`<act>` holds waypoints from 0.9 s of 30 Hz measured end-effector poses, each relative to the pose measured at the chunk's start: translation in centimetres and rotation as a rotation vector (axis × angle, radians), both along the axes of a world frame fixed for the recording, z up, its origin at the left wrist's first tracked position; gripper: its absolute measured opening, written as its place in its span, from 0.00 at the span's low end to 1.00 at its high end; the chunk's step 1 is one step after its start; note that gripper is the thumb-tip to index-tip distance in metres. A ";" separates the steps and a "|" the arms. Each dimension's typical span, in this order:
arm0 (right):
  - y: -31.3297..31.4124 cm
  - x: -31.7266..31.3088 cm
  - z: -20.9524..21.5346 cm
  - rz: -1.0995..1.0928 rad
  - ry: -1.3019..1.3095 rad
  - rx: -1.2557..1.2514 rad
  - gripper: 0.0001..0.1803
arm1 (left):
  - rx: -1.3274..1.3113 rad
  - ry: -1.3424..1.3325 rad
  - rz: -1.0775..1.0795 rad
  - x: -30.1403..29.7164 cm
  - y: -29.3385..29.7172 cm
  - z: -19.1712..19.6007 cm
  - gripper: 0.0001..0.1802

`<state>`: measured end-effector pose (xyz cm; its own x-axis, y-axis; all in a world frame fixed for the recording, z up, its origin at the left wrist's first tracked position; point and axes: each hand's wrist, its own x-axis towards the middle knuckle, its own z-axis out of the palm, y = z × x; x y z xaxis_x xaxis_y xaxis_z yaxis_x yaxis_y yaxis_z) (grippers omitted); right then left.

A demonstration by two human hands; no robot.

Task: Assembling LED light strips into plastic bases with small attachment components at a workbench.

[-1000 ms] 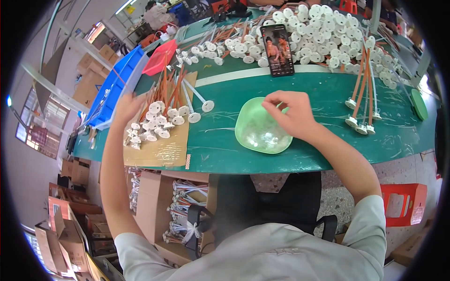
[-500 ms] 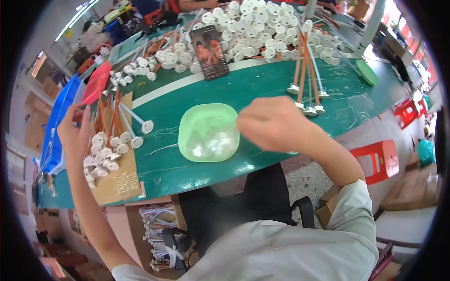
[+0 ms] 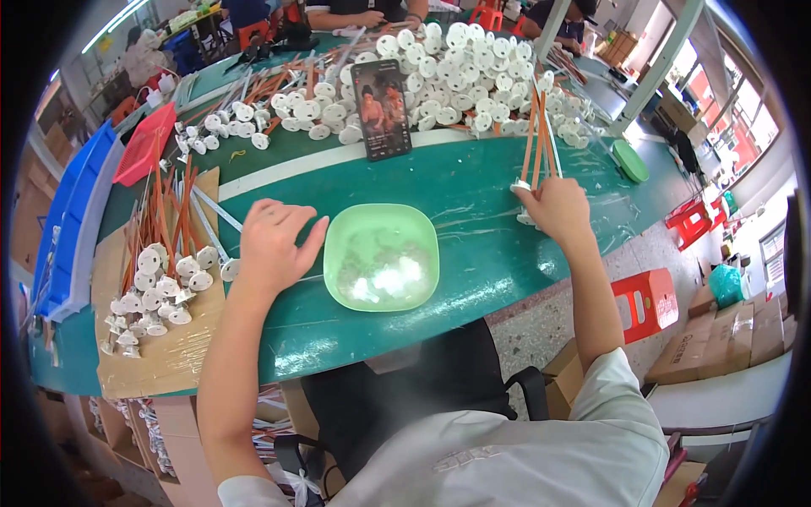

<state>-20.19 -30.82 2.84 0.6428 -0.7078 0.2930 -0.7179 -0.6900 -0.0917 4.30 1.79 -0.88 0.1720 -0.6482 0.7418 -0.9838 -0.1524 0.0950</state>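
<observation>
A light green square bowl (image 3: 382, 221) sits on the green table in front of me, with small clear or whitish bits in it too fine to make out. To its left hovers my left hand (image 3: 277, 243), holding nothing, its thumb apart from its bent fingers. On the right, my right hand (image 3: 559, 207) is closed at the lower ends of a leaning bunch of orange and white sticks (image 3: 541, 139) with white round ends. Its fingertips are partly hidden, and it appears to grip one of these sticks. Another stick with a white disc (image 3: 230, 269) lies beyond my left hand.
White-disc sticks (image 3: 169, 283) lie on a cardboard sheet (image 3: 186, 363) at left, near a blue tray (image 3: 72, 220) and a red basket (image 3: 145, 144). A phone (image 3: 380, 110) stands before a big heap of white-disc sticks (image 3: 460, 76). A green lid-like dish (image 3: 629, 160) rests far right.
My left hand has come right, from above the sticks on the cardboard to beside the bowl. My right hand has gone from the bowl's right edge to the leaning sticks. The view has shifted slightly.
</observation>
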 end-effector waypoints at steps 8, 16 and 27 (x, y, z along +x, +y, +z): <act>-1.4 -0.7 -0.7 0.084 -0.132 -0.044 0.16 | -0.071 0.054 -0.015 -0.2 0.2 0.4 0.06; 8.2 1.9 2.7 0.561 -0.927 0.863 0.14 | 0.045 0.692 -0.334 -5.4 -2.4 4.8 0.09; 12.3 11.5 1.2 1.201 -0.923 0.113 0.12 | -0.214 1.457 -0.648 -5.7 -3.1 2.0 0.18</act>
<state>-8.71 -18.54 4.04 0.4643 0.0402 0.8848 0.5841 -0.7648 -0.2718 -1.39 -1.33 1.08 0.5290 -0.8003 0.2824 0.0682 0.3718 0.9258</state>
